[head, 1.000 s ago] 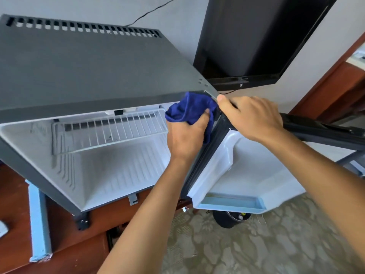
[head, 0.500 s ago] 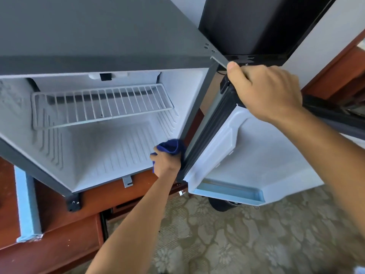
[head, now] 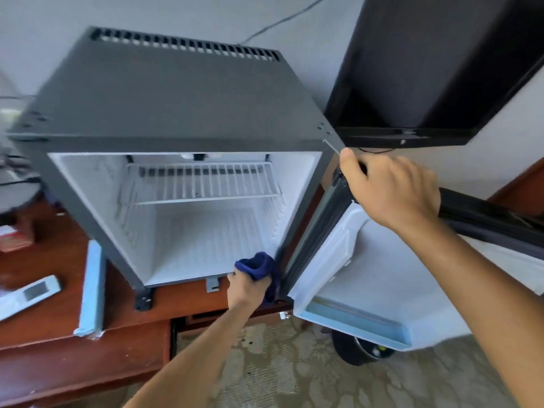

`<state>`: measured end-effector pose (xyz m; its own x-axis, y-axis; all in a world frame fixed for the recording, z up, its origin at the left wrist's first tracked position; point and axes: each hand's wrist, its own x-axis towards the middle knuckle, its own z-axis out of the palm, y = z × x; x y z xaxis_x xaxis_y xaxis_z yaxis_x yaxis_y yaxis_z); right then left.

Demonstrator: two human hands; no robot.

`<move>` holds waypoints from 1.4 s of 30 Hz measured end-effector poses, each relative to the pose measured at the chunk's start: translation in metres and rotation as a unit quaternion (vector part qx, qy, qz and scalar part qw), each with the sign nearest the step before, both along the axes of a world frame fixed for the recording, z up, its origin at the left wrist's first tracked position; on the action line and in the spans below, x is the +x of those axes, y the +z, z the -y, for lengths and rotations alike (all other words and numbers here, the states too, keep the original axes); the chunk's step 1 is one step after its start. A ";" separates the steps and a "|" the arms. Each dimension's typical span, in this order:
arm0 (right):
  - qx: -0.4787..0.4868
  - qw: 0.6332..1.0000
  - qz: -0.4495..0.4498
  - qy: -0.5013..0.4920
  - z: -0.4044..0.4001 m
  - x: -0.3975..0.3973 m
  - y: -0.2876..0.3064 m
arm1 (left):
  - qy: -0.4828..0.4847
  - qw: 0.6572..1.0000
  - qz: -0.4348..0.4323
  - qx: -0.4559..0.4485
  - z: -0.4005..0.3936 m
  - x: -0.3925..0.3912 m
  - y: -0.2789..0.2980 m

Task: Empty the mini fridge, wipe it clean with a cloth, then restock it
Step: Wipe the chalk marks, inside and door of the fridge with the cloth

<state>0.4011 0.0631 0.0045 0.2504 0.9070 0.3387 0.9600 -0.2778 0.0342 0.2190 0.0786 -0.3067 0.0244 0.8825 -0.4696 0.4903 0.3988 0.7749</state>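
Closest to you is the patterned carpet [head: 294,378], with your left forearm coming up over it. Your left hand [head: 245,288] has its fingers curled tight around a balled-up blue cloth [head: 259,265], pressed into the lower right front corner of the mini fridge [head: 182,113], right where the floor of the cavity meets the hinge side. The fridge sits on a reddish wooden desk [head: 59,357] with its door [head: 368,275] swung open to the right. Your right hand [head: 391,189] is clamped on the top edge of that door, near the hinge corner, fingers wrapped over it and thumb pointing up toward the fridge's top corner. The door's bottom bin [head: 353,322] looks bare from here.

Inside, there's just the white wire shelf [head: 203,184] up near the top. On the desk to the left lie a pale blue strip [head: 92,287] right beside the fridge and a white remote [head: 28,295] further out. Past the fridge, a dark TV [head: 426,63] hangs on the wall [head: 147,13], and a round black thing [head: 359,351] sits on the floor under the door.
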 end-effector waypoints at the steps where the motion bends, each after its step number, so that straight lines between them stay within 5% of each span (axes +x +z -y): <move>1: -0.004 1.000 -0.005 0.010 0.001 -0.001 0.003 | -0.001 0.999 0.045 0.028 0.016 -0.024 0.012; 6: -0.027 0.999 -0.029 0.022 0.005 -0.005 0.009 | 0.001 0.978 0.159 0.132 0.097 -0.126 0.083; 11: -0.044 0.998 -0.048 -0.002 0.009 -0.010 0.009 | 0.148 0.964 0.161 0.152 0.161 -0.203 0.117; 17: -0.076 0.993 -0.090 -0.023 0.021 -0.026 0.012 | 0.189 0.954 0.133 0.192 0.204 -0.243 0.148; 28: -0.155 0.965 -0.207 -0.052 0.047 -0.071 0.035 | 0.102 0.950 0.170 0.240 0.244 -0.348 0.125; 35: -0.118 0.968 -0.214 -0.062 0.066 -0.115 0.033 | 0.018 0.938 0.224 0.262 0.243 -0.397 0.136; 42: -0.129 0.968 -0.213 -0.010 0.094 -0.132 0.018 | 0.136 0.929 0.247 0.241 0.245 -0.423 0.133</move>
<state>0.2686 -0.0306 0.0230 0.3354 0.9414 -0.0366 0.8969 -0.3310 -0.2934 -0.2040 -0.1666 -0.1736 -0.1233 0.9923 -0.0102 -0.0407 0.0053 0.9992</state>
